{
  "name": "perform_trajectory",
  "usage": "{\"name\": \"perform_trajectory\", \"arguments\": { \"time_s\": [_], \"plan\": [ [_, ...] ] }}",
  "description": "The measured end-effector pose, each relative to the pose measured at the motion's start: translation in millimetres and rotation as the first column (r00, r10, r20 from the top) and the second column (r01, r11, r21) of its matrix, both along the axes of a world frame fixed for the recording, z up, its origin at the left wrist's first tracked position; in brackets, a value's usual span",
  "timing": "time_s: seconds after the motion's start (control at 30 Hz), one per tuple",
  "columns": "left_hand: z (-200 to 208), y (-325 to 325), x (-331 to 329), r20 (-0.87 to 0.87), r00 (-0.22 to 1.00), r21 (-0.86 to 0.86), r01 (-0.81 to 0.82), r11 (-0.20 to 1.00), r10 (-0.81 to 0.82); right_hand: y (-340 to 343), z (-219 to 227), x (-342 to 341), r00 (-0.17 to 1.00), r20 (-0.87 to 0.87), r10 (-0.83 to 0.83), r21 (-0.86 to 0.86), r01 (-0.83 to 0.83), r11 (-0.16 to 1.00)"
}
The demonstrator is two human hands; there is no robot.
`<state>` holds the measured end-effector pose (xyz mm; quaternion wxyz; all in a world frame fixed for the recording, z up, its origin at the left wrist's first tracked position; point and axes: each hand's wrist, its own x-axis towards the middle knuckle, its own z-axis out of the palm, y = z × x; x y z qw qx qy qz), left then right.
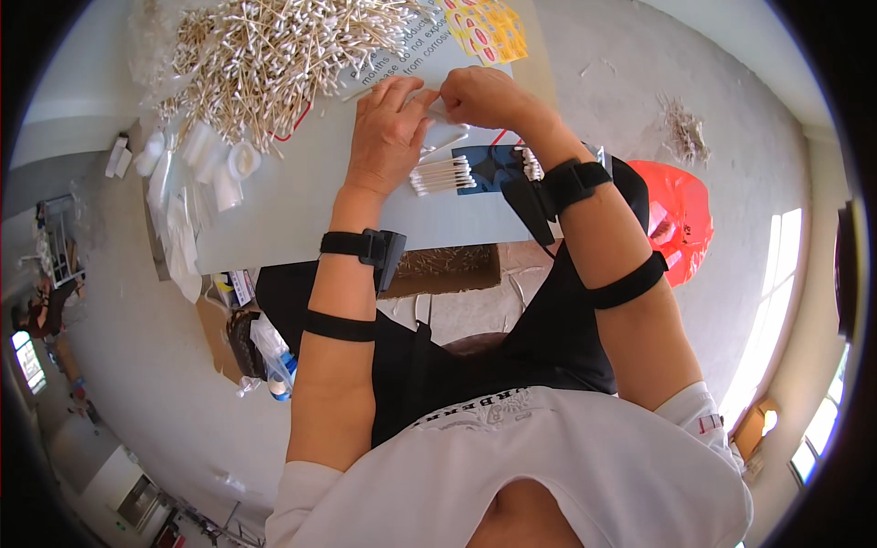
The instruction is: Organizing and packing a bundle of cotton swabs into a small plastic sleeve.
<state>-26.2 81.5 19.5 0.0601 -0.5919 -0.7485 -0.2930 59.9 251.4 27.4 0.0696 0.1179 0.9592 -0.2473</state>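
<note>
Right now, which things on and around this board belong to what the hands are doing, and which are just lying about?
In use:
- left hand and right hand, pinching a small clear bag between them
- neat bundle of cotton swabs
- big loose heap of cotton swabs
- stack of clear bags

Lying about:
- yellow packets
- red plastic bag on the floor
- small swab scatter on the floor

One big heap of cotton swabs [274,55], one small aligned bundle [441,174], two hands, one red bag [681,215].

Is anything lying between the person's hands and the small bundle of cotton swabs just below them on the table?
Nothing visible does. The left hand rests just above the swab bundle, with only bare grey table between; the right hand is beside it.
</note>
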Motion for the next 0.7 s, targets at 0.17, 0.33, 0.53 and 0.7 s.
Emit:
{"name": "perform_trajectory", "arguments": {
  "time_s": [0.17,0.33,0.53,0.7],
  "plan": [
    [-9,6,-10,0.097,0.995,-0.035,0.008,0.999,-0.005,3,9,-2,0.998,0.064,0.027,-0.110,-0.020,0.994],
    [-4,19,-21,0.042,0.998,-0.076,0.053,0.996,-0.050,0,-8,10,0.995,-0.092,-0.027,-0.118,0.016,0.993],
    [1,21,-27,0.019,0.996,-0.156,0.089,0.984,-0.087,-12,-9,15,0.963,-0.184,-0.196,-0.103,0.180,0.978],
    [2,8,-24,0.138,0.990,-0.194,0.032,0.980,-0.005,-17,-3,20,0.961,-0.129,-0.246,-0.120,0.231,0.966]
  ]
}}
